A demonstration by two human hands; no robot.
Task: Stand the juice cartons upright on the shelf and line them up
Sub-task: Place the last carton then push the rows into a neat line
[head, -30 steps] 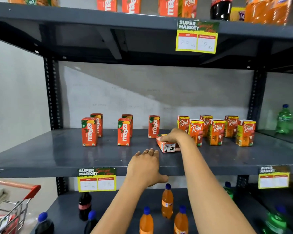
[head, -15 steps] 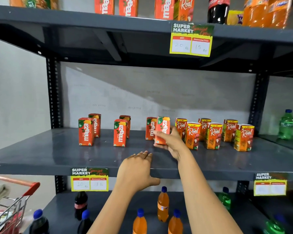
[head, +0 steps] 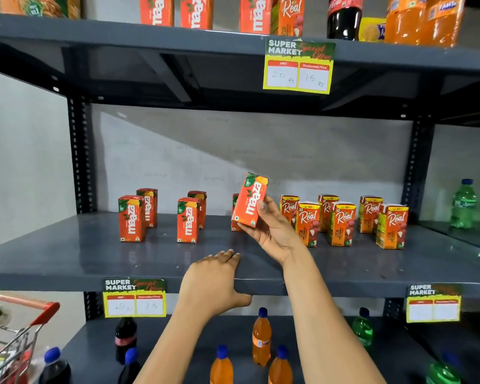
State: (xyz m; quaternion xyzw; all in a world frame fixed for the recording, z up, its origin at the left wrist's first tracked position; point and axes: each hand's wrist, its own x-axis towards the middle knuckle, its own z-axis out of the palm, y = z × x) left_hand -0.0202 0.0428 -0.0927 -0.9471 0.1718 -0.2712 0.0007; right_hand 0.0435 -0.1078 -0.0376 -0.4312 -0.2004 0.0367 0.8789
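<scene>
Behind the lifted Maaza carton, another carton stands mostly hidden.

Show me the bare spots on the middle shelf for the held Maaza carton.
The right hand holds the orange Maaza carton tilted. Bare grey metal shelf spans the front strip, above the left hand, and the gap between the second Maaza pair and the partly hidden carton. Crowded: the Real cartons.

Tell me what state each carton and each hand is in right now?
Held Maaza carton: lifted off the shelf, tilted.
Maaza cartons on the shelf: upright, in pairs.
Real cartons: upright, grouped at right.
Right hand: gripping the held carton.
Left hand: empty, resting on the shelf edge.
</scene>
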